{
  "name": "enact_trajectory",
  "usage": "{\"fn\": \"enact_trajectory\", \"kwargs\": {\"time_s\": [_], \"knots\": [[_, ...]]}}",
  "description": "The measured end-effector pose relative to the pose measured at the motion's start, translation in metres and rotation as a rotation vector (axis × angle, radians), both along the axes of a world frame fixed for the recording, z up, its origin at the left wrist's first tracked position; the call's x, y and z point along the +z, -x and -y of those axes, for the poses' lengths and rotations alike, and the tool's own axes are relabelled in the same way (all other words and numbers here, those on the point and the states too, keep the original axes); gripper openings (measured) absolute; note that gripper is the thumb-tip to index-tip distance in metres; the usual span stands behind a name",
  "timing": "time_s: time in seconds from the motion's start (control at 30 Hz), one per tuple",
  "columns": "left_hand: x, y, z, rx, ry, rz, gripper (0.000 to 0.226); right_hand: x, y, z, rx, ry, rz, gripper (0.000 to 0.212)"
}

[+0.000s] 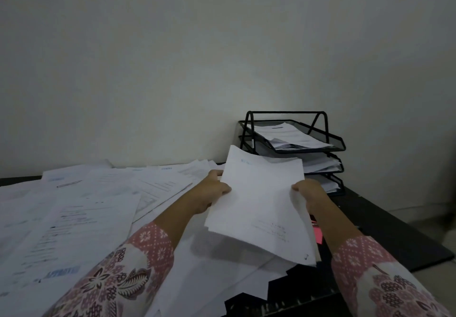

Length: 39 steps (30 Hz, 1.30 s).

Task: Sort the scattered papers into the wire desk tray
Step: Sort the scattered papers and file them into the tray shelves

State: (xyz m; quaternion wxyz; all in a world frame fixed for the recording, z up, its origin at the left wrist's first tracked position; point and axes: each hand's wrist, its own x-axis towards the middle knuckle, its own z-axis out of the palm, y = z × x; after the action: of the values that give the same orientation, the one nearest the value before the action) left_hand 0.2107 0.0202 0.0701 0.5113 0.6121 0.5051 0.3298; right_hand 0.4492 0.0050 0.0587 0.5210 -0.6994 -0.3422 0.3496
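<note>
The fingers (223,188) of the left hand (212,190) are curled round the left edge of a sheaf (259,205), thumb on top, the rest hidden beneath. The right hand (309,192) pinches the opposite edge the same way, thumb over the top sheet. Both hands hold the sheaf clear of the desk, its far end tilted up, its near end drooping toward the person.

The sheaf's long axis runs from the near right corner of the desk away toward the wall, and it points almost straight at the tray (293,144). The tray stands at the far right corner of the desk (385,220), against the wall, just beyond the sheaf's far edge and a little to its right. It has three tiers, and each already holds paper; the top tier's stack lies askew. The right hand is the nearer one to the tray, so I judge the coming move to be a short push forward and rightward, far edge first, into one of the tiers. Which tier cannot be told.

Spreading out from there, loose papers (74,218) cover the left and middle of the desk in overlapping layers, reaching the far edge. More sheets lie under the sheaf, near the front edge. A pink slip (318,234) shows just beside the right wrist. Most of the sorting looks still to be done.
</note>
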Motion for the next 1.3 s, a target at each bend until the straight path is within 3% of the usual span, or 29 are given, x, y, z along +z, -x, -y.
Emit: {"fn": "enact_trajectory", "kwargs": {"time_s": [0.13,0.3,0.47,0.63,0.8,0.9,1.13,1.2,1.3], "knots": [[-0.003,-0.016,0.006,-0.178,0.076,0.020,0.056,-0.001,-0.029,0.003,-0.098,-0.001,-0.047,0.040],[-0.008,-0.024,0.009,-0.389,0.173,0.034,0.043,-0.001,-0.054,0.005,-0.170,-0.003,-0.116,0.041],[-0.010,-0.047,-0.003,-0.232,0.026,-0.059,0.046,0.002,-0.067,0.010,-0.144,-0.030,-0.177,0.035],[-0.002,-0.078,-0.006,-0.186,0.021,-0.030,0.041,-0.004,-0.081,0.017,-0.094,0.003,-0.223,0.025],[-0.003,-0.106,-0.021,-0.102,0.049,-0.046,0.030,-0.010,-0.097,0.018,-0.104,0.009,-0.238,0.032],[-0.005,-0.121,-0.030,-0.041,0.065,0.043,0.030,-0.006,-0.102,0.022,-0.121,-0.052,-0.346,0.008],[-0.007,-0.148,-0.032,0.028,0.093,0.291,0.038,-0.008,-0.092,0.011,-0.088,-0.284,-0.589,0.014],[-0.009,-0.152,-0.034,0.028,-0.005,0.121,0.040,-0.008,-0.088,0.005,-0.114,-0.305,-0.566,0.014],[-0.016,-0.147,-0.041,0.080,-0.368,-0.311,0.051,-0.008,-0.085,-0.003,-0.186,-0.354,-0.560,0.007]]}}
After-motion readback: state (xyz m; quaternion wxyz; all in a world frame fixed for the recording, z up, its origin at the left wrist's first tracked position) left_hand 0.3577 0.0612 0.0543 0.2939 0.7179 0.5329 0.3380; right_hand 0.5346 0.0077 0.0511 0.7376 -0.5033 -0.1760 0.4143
